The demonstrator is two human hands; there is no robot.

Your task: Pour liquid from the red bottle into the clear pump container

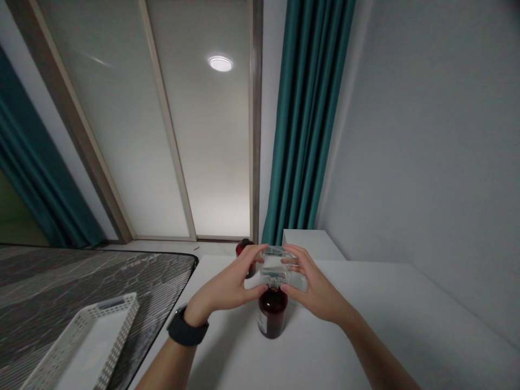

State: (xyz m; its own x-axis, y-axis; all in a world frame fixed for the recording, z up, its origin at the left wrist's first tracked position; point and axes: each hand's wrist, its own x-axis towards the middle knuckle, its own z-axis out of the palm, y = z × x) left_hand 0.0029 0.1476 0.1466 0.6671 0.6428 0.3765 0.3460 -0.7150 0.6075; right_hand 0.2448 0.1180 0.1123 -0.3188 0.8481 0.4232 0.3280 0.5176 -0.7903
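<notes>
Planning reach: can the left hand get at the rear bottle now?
Probably not freely: the left hand is on the clear container, though the rear bottle stands just behind that hand, nothing visible between.

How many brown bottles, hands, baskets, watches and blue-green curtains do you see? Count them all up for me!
Brown bottles: 2 (back one partly hidden)
Hands: 2
White basket: 1
Black watch: 1
Blue-green curtains: 2
Total: 8

Hands (230, 283) around clear vessel (273, 264) over brown bottle (273, 313), white table (337, 346), teal curtain (309, 108)
</notes>
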